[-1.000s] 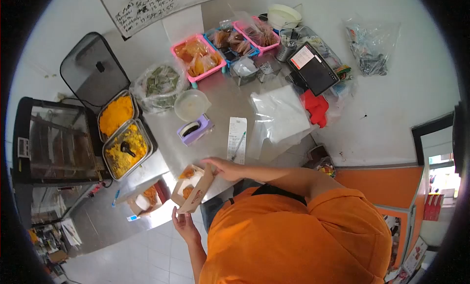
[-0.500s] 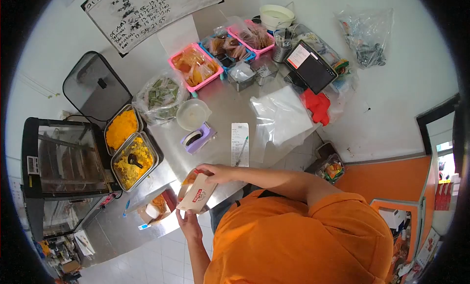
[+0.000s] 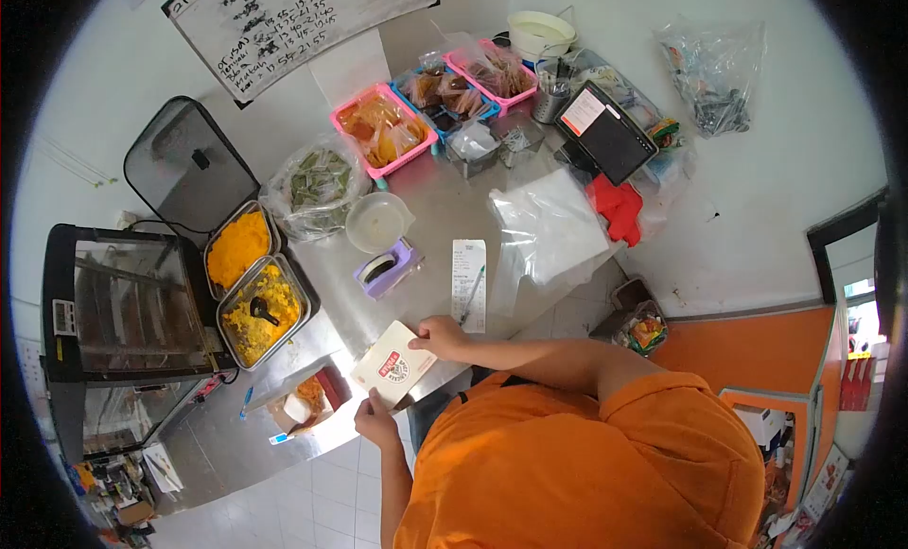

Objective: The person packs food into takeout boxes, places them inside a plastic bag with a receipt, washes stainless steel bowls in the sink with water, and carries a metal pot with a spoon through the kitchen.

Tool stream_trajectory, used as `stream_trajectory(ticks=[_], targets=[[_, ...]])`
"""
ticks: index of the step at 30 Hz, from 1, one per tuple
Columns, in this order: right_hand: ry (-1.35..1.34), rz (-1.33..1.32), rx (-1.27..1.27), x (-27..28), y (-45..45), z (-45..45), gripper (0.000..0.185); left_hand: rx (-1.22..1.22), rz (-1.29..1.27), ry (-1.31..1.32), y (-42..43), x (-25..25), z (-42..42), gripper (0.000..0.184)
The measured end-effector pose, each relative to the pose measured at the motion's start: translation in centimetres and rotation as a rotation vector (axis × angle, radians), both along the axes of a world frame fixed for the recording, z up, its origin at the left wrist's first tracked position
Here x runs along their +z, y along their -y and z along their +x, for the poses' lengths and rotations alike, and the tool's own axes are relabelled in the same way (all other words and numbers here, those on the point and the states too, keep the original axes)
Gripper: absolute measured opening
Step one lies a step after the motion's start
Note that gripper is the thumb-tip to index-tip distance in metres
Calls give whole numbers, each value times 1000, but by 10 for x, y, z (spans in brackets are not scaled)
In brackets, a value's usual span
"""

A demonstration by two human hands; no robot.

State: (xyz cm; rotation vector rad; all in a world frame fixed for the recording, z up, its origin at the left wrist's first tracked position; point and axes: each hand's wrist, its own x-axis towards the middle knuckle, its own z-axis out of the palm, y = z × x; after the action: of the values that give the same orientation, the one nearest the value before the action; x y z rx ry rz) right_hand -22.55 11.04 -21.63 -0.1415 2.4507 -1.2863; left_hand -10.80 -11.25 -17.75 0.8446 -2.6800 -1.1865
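A small cream takeaway box (image 3: 395,365) with a red and black printed logo is between my hands at the table's front edge. Its lid lies flat over the top, so the contents are hidden. My right hand (image 3: 442,340) grips the far right corner with bent fingers. At the near left corner, my left hand (image 3: 375,419) pinches the side. An open takeaway box (image 3: 333,388) sits to the left, holding white rice and orange-brown food. On the steel table (image 3: 426,209) beyond lie a printed receipt (image 3: 468,275) with a pen on it and a purple tape dispenser (image 3: 388,268).
Trays of yellow food (image 3: 263,313) and a glass warmer cabinet (image 3: 132,313) stand on the left. Farther back are a bowl (image 3: 376,222), a bag of green packets (image 3: 317,180), pink baskets (image 3: 383,128), clear plastic bags (image 3: 549,223) and a tablet (image 3: 605,133).
The box's lid has come down over the food that showed inside, and its printed top now faces up. Both hands have shifted slightly to the right with it.
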Motion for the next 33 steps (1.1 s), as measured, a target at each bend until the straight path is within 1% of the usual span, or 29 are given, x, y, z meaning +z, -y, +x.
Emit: stream_trajectory(ticks=[1, 2, 3, 4, 5, 6, 7, 9, 10, 13, 16, 19, 20, 23, 24, 25, 27, 29, 30, 33], targets=[[-84, 13, 8, 0, 1, -2, 35, -44, -27, 27, 3, 0, -2, 39], [-287, -63, 54, 0, 4, -6, 34, -130, -102, -72, 5, -1, -8, 35], [-489, -138, 101, 6, 8, -12, 33, -213, -175, -170, 2, 3, -18, 36], [-685, -215, 149, 11, 13, -14, 33, -296, -248, -263, -1, 8, -26, 42], [-676, -170, 173, 8, 19, -14, 32, -377, -321, -356, -1, 10, -31, 50], [-667, -126, 197, 5, 25, -13, 31, -444, -258, -242, 6, -8, -38, 55], [-660, -82, 222, 2, 29, -13, 30, -403, -276, -265, 4, -15, -38, 52], [-592, 4, 203, 16, 34, -12, 26, -321, -309, -323, -7, -22, -43, 45], [-552, 47, 192, 22, 35, -10, 24, -215, -215, -324, -10, -23, -46, 30], [-588, 81, 251, 8, 36, -15, 23, -147, -213, -293, -16, -14, -49, 25], [-863, -109, 127, 12, 30, -12, 23, -150, -410, -565, -14, -25, -52, 26], [-505, -150, 26, 2, 39, -16, 24, -43, 80, -310, -11, -29, -52, 23], [-464, -184, 18, 3, 39, -21, 25, -65, 67, -442, -5, -44, -55, 22], [-212, -63, 291, 22, 21, -48, 30, -267, 17, -278, 8, -49, -55, 24], [-440, 6, 268, 29, 10, -64, 33, -219, 52, -319, 3, -47, -56, 26], [-664, 75, 241, 36, 0, -81, 37, -225, 40, -317, 4, -45, -56, 26], [-986, 261, -66, 83, -17, -112, 45, -233, 23, -314, 2, -44, -57, 26], [-676, 279, 253, 55, -35, -150, 44, -263, 39, -324, -3, -42, -58, 25], [-521, 281, 398, 54, -39, -160, 43, -285, 41, -335, -3, -40, -62, 25], [-401, 397, 537, 56, -44, -171, 49, -322, -7, -300, -8, -35, -70, 23]])
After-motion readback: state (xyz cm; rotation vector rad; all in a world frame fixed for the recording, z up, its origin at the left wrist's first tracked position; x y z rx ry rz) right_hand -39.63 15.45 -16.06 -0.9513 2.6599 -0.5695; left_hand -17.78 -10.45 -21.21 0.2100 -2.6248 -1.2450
